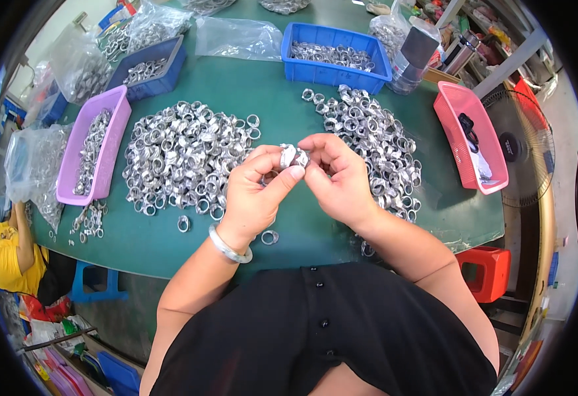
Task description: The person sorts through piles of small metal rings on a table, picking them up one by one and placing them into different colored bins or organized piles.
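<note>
My left hand (255,191), with a pale bangle on its wrist, is closed on a silver metal ring (293,156). The fingertips of my right hand (339,181) pinch the same piece from the other side; whether one ring or two are there is hard to make out. Left of my hands spreads a large pile of silver rings (180,155). Another pile of rings (375,142) lies just beyond and right of my right hand. Two loose rings sit near the table's front edge, one loose ring (270,237) beside my left wrist.
On the green table (236,79) stand a pink basket (121,119) of metal parts, two blue bins (332,74), and a pink basket (457,142) with a black item. Plastic bags (236,39) line the back. A fan (520,145) and red stool (487,274) stand right; a person in yellow (8,257) is left.
</note>
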`<act>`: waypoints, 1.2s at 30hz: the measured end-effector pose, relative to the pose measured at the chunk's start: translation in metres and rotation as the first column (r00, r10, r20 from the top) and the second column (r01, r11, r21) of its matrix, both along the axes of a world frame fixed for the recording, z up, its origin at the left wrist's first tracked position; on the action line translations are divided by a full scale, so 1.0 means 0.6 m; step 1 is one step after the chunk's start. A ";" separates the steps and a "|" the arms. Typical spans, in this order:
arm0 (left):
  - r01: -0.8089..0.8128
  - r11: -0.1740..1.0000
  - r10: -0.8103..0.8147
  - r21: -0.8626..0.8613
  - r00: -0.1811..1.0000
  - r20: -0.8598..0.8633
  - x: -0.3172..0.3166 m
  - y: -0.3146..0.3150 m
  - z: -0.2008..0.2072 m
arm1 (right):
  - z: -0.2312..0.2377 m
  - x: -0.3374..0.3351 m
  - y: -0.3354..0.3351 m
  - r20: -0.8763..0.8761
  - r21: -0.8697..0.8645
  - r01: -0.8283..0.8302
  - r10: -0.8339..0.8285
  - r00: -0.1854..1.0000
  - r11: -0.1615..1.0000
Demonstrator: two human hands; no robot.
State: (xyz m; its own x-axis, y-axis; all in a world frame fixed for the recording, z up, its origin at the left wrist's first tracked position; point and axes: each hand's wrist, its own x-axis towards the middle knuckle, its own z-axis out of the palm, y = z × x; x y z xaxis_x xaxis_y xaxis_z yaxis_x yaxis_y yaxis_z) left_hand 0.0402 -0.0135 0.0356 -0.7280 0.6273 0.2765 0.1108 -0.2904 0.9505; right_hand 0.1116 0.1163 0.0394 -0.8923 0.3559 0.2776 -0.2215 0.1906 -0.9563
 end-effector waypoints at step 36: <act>0.255 0.949 -0.235 -0.186 0.964 0.124 0.066 -0.020 0.032 | -0.029 0.113 -0.012 -0.117 -0.179 -0.182 0.162 0.980 0.967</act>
State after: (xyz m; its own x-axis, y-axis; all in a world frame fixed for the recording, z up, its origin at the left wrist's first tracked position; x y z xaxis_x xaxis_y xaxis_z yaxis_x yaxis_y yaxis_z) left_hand 0.0795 -0.0257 0.0547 -0.5622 0.8246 0.0621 -0.0378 -0.1007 0.9942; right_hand 0.1791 0.1092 0.0222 -0.9156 0.2538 0.3120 -0.3322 -0.0399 -0.9424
